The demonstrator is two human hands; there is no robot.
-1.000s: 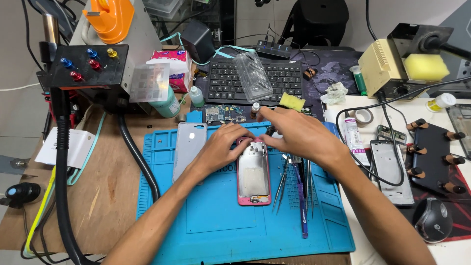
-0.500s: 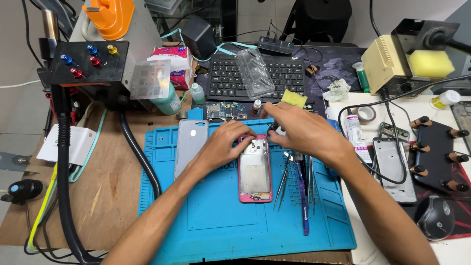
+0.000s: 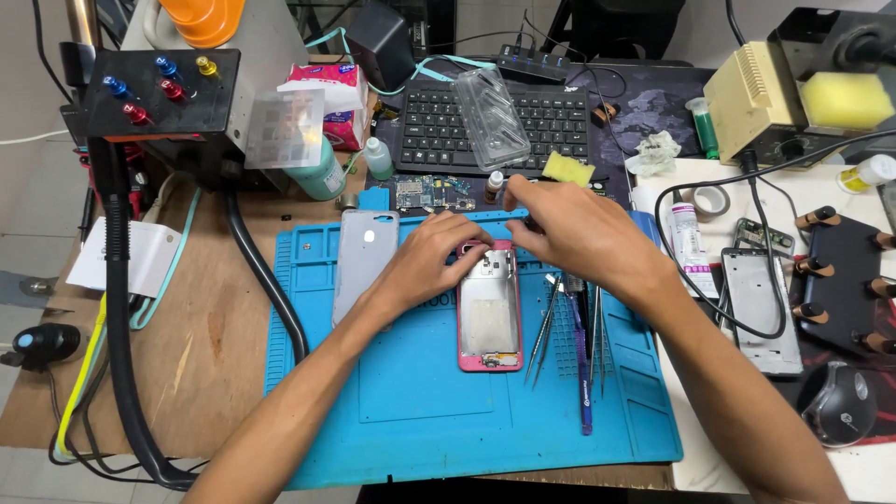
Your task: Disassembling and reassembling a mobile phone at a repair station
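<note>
1. Pink-framed phone chassis [image 3: 489,313] is lying lengthwise at the middle of the blue work mat [image 3: 392,411], opened side up, with its top end under both hands.
2. Left hand [image 3: 434,252] is resting on the chassis's upper left corner, fingers curled together and pressing down on the frame's edge; whether it is pinching anything cannot be told.
3. Right hand [image 3: 583,233] is arching over the top edge, fingertips drawn together as though pinching a small part or tool, which is hidden beneath the fingers.
4. Disassembly is judged to be well along: the back cover [image 3: 364,261] is lying apart on the mat just left of the chassis, and a bare circuit board [image 3: 429,194] is sitting above the mat's top edge, near the keyboard [image 3: 448,131].
5. Work is appearing to remain at the top end only; a small component is showing at the bottom end of the frame.
6. Chassis interior is showing as a pale silvery metal plate, dull and smudged in the middle, bordered by a thin pink rim.
7. Tweezers and a blue-handled tool [image 3: 583,373] are lying just right of the chassis, unused; a second, silver frame [image 3: 765,308] is resting well apart on the right, crossed by a black cable.
</note>
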